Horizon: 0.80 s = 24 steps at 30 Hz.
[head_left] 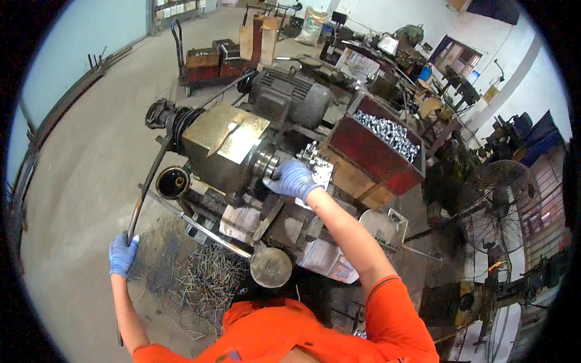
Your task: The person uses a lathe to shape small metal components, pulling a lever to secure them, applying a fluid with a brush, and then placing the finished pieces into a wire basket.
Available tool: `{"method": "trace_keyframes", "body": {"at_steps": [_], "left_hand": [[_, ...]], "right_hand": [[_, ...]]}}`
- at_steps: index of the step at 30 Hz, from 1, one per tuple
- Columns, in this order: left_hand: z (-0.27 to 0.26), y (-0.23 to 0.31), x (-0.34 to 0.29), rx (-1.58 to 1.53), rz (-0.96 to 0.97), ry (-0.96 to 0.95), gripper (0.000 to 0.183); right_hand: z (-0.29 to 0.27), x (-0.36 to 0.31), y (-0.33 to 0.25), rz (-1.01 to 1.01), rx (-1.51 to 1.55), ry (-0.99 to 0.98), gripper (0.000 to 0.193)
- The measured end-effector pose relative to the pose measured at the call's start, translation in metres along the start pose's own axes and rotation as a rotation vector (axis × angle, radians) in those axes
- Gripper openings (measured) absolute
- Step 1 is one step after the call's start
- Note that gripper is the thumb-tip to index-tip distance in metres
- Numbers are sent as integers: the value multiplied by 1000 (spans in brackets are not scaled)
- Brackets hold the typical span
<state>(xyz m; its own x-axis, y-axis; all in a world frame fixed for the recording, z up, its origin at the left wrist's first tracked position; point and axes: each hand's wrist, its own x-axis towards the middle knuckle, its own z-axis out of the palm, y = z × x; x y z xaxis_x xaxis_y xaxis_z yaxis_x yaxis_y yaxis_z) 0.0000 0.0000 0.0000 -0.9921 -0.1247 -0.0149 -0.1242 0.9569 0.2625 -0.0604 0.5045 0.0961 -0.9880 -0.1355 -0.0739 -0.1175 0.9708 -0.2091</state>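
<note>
My left hand (123,254), in a blue glove, is wrapped around a long dark lever bar (147,192) at the left of a metalworking machine (206,151). The bar slants up to the machine's left end. My right hand (293,179), gloved too, is at the round metal spindle nose (264,163) on the machine's right side. Its fingers are curled and the thumb points toward the spindle; whatever they hold is hidden by the glove. Close to the right fingers lies a white spotted sheet (322,174).
A red bin (357,150) of shiny metal parts (387,130) stands beyond my right hand. Behind the machine sits a motor (296,97). Below are a round-ended lever (270,266) and a heap of metal scraps (209,278). A caged fan (499,206) stands at right.
</note>
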Motion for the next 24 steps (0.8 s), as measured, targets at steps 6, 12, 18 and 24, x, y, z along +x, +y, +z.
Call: {"method": "trace_keyframes", "body": {"at_steps": [6, 12, 18, 24], "left_hand": [[-7, 2, -11, 108, -58, 7, 40], [-11, -15, -51, 71, -102, 68, 36], [19, -58, -9, 313, 31, 166, 17], [9, -168, 102, 579, 188, 404, 6]], "right_hand": [[-6, 7, 0, -94, -109, 70, 55], [-17, 3, -12, -72, 13, 49, 52], [-16, 4, -21, 7, -54, -15, 52], [-1, 10, -15, 49, -36, 34, 59]]}}
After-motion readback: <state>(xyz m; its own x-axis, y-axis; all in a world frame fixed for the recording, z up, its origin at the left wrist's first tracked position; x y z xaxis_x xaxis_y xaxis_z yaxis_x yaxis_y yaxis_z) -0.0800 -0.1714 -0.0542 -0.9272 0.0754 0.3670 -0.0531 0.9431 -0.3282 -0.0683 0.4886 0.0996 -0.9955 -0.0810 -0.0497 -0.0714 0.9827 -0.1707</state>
